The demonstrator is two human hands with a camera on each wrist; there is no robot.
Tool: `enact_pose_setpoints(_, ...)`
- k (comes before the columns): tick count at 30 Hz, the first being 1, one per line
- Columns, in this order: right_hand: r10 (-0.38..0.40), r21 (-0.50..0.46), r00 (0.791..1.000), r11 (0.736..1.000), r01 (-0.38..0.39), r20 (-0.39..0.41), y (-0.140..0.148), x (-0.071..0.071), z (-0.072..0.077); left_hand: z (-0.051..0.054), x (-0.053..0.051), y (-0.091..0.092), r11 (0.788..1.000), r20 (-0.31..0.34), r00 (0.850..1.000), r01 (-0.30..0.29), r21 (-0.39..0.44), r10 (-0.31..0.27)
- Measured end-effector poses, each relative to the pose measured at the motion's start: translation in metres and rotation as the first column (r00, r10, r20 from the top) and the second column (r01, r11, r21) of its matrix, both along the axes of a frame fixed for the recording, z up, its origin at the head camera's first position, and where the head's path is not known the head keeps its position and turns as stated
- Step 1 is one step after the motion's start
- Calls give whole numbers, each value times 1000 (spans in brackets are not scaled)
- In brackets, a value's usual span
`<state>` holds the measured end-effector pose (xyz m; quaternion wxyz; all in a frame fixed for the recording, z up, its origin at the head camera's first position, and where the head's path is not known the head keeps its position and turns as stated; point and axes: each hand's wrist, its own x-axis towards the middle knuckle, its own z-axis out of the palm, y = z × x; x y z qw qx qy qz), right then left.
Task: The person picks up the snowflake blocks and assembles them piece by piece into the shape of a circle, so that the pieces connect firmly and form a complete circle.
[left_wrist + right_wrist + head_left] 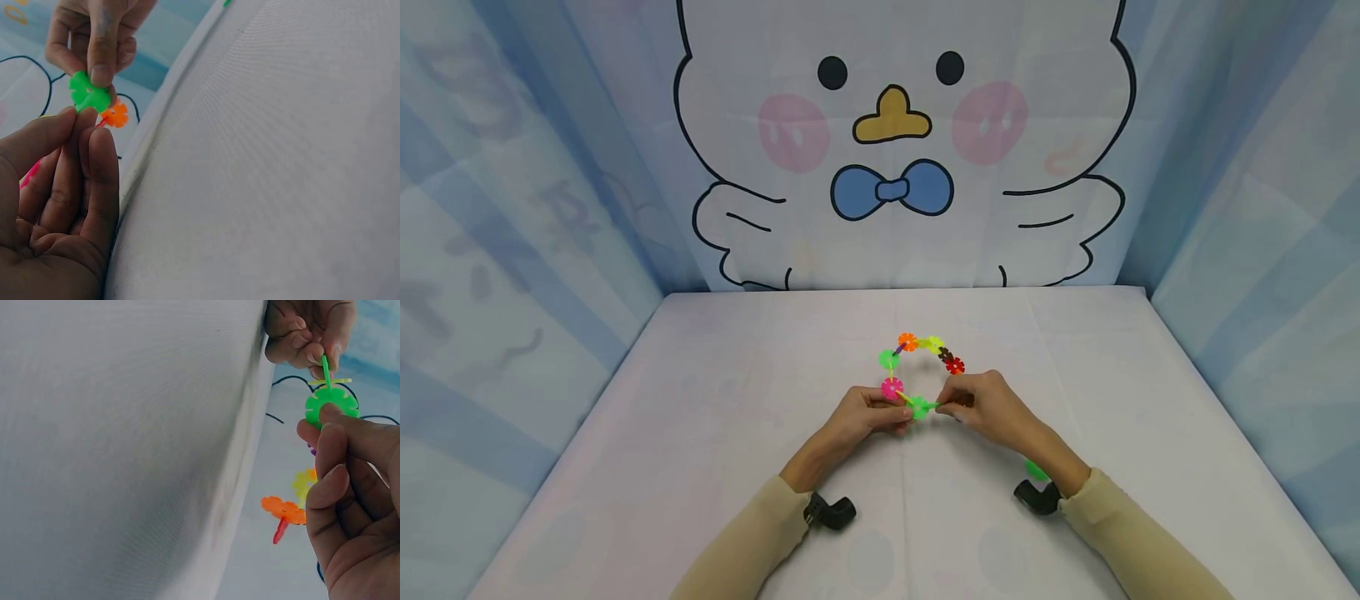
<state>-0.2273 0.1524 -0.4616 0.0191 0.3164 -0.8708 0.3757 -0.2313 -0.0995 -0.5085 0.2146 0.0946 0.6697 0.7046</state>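
Notched plastic interlocking discs form a curved chain, running from a pink disc [892, 387] past a green disc [889, 359], an orange disc [907, 342] and a yellow disc [934, 344] to a red disc [955, 366]. My left hand [874, 412] pinches a green disc [919, 407] at the near end, beside the pink one. From the right, my right hand [988, 407] pinches another green disc [331, 407] between thumb and index finger. In the right wrist view its edge meets the left hand's disc. Fingers hide how deeply the two slots engage.
A loose green disc [1036, 470] lies on the white-covered table [700, 467], partly behind the right forearm. A black wrist camera [1037, 497] sits at the right sleeve, another black camera [833, 512] at the left. Printed curtains [1247, 208] enclose the table's sides and back.
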Motion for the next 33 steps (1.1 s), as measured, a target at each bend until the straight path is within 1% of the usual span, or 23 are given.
enact_pose_setpoints(8, -26, 8, 1000, 1000, 26, -6, 0, 1, 1, -1, -1, 0, 1000, -6, 1000, 5, 0, -5)
enact_pose_setpoints(11, -29, 12, 1000, 1000, 29, -12, 2, 1, 0, -2, -2, 0, 1000, 3, 1000, 1, 1, -1)
enact_pose_setpoints(14, -29, 12, 999, 999, 30, -32, 4, 2, 0, -1, -1, 0, 1000, 10, 1000, -7, 0, 7)
enact_pose_setpoints(18, -47, 10, 998, 999, 48, -36, 12, 3, 1, 0, -1, -1, 1000, 13, 1000, -5, -1, 5)
enact_pose_setpoints(21, -71, 33, 997, 997, 72, -14, 21, 5, 2, 0, -1, -1, 1000, 10, 1000, 1, 5, -1)
enact_pose_setpoints(24, -81, 76, 997, 994, 80, 17, 33, 6, 2, 0, -1, -1, 1000, 3, 1000, 4, 12, -4)
enact_pose_setpoints(30, -76, 169, 993, 984, 60, 91, 60, 11, 3, -1, -1, -1, 1000, 9, 1000, -1, 16, 0)
enact_pose_setpoints(33, -74, 205, 986, 978, 43, 147, 73, 14, 2, -3, -2, -2, 1000, 6, 1000, -7, 23, 7)
